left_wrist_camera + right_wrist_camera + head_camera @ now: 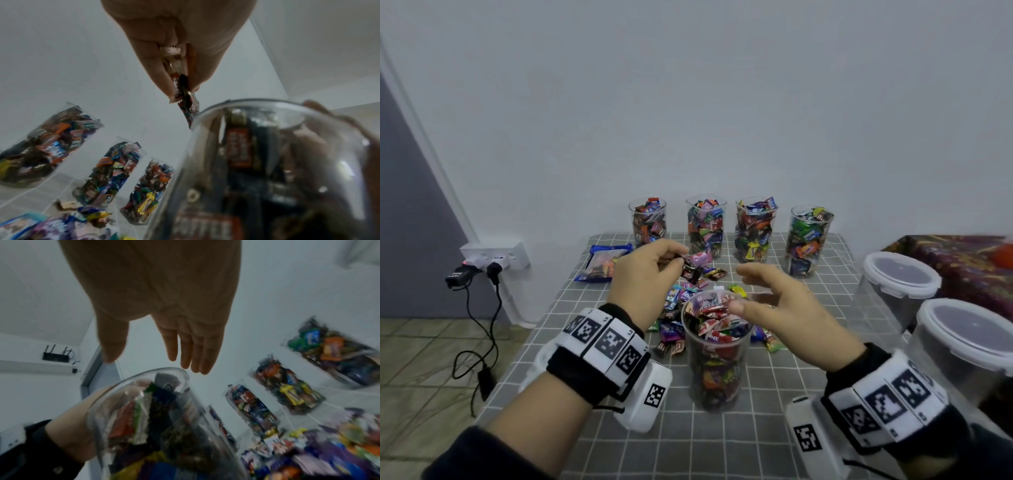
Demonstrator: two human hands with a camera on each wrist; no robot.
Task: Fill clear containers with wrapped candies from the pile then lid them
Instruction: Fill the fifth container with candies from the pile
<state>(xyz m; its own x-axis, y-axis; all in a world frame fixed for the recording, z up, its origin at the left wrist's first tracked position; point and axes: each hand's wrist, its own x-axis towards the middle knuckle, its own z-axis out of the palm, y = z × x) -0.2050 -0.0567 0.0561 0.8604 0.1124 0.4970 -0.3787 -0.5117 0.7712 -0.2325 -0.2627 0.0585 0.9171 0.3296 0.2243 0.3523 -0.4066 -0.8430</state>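
My left hand [645,274] pinches candies [693,265] at 11 o'clock of the cup [717,356]; right hand [782,308] spread, empty, over its rim.

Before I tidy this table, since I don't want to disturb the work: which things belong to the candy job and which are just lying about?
Part of the job:
- near container, almost full
- loose candy pile
- four filled containers by the wall, unlidded
- candies pinched in the left hand
- right hand, holding nothing

Lying about:
- blue packet
- two lidded tubs
- wall plugs

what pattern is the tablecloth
Grey tablecloth with a white grid; clearest in the head view.
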